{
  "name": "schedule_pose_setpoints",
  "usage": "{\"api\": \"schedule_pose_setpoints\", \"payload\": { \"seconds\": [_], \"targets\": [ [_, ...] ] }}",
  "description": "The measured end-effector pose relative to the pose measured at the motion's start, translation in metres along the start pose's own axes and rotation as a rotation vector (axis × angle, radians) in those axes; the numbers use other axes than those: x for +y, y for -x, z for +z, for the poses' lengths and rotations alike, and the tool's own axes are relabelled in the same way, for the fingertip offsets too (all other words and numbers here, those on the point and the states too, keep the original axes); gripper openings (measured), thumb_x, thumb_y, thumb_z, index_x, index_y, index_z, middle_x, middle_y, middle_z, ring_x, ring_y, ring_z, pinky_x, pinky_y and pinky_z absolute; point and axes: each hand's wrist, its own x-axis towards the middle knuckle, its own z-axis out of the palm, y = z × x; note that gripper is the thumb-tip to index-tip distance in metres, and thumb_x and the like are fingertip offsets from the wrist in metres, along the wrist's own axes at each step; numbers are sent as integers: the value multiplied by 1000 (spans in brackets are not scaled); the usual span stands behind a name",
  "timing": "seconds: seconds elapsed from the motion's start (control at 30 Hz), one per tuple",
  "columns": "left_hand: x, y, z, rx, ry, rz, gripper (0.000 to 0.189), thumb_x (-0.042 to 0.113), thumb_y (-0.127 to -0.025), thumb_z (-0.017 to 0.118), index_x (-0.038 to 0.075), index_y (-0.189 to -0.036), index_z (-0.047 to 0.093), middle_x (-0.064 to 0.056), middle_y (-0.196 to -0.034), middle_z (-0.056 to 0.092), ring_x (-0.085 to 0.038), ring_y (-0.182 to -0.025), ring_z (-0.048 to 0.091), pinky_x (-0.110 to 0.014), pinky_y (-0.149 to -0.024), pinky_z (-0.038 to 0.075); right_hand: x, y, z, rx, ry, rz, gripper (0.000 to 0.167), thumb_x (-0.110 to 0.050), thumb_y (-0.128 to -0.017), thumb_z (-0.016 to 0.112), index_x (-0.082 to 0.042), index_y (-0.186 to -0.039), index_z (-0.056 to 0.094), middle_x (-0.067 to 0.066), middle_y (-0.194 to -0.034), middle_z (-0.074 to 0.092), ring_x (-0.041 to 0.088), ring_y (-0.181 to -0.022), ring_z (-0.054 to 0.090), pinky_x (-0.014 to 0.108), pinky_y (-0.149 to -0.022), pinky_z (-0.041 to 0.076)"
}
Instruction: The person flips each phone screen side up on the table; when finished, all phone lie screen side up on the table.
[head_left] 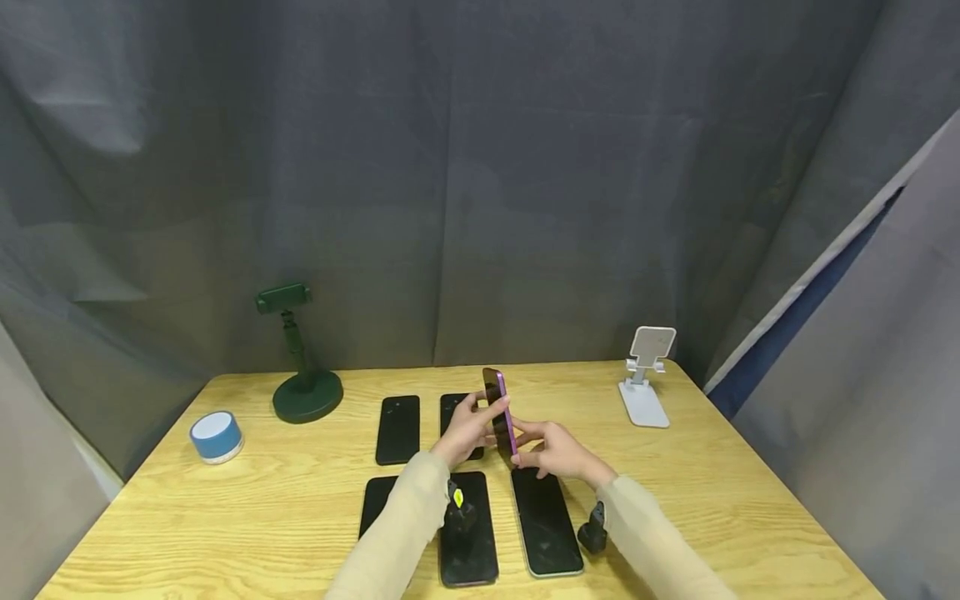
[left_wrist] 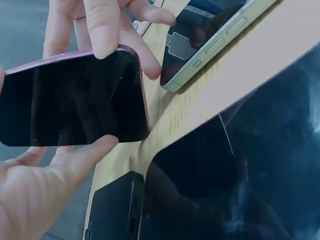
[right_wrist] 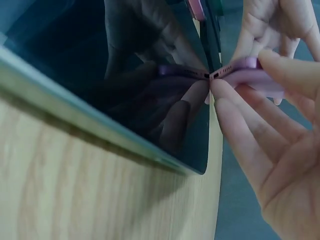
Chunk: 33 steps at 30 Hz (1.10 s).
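A purple-edged phone [head_left: 492, 392] stands tilted above the table, held by both hands. My left hand [head_left: 465, 433] grips it from the left side, the thumb along the edge of its dark screen [left_wrist: 75, 100]. At the lower right, my right hand [head_left: 561, 454] pinches the phone's bottom end, near the charging port seen in the right wrist view. Just below the right hand lies a phone with a pale green frame [head_left: 547, 525], screen up. A black phone [head_left: 468, 550] lies beside it, and another [head_left: 447, 408] lies partly hidden behind the left hand.
More dark phones lie to the left, one at the back [head_left: 398, 429] and one half hidden [head_left: 375, 500] by the left sleeve. A dark green phone stand [head_left: 307, 396] and a blue-and-white round roll [head_left: 216, 437] stand left. A white folding stand [head_left: 645, 404] is at the back right.
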Motion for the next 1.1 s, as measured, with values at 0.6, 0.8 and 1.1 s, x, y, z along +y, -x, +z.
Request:
{"api": "schedule_pose_setpoints", "payload": {
  "seconds": [0.6, 0.8, 1.1],
  "targets": [
    [-5, 1, 0, 129, -26, 53, 64, 29, -94, 62, -3, -140, 32, -33, -125, 48, -49, -105, 60, -55, -89, 50, 3, 3, 7, 62, 121, -118, 68, 1, -94, 55, -7, -153, 22, 29, -111, 61, 24, -71, 70, 28, -60, 57],
    [-7, -2, 0, 194, -63, 67, 56, 22, -93, 64, -2, -136, 38, -33, -121, 52, -44, -97, 63, -54, -84, 53, 4, 2, 3, 97, 54, -114, 83, 7, -92, 55, -23, -155, 11, 31, -112, 60, 29, -72, 70, 34, -68, 59],
    [-7, 2, 3, 269, -259, 124, 49, -6, -87, 65, -2, -132, 48, -24, -101, 59, -32, -79, 68, -39, -71, 59, 11, 2, 3, 146, 34, -45, 89, 13, -90, 53, -26, -156, 8, 25, -108, 58, 29, -71, 70, 35, -69, 59]
  ]
}}
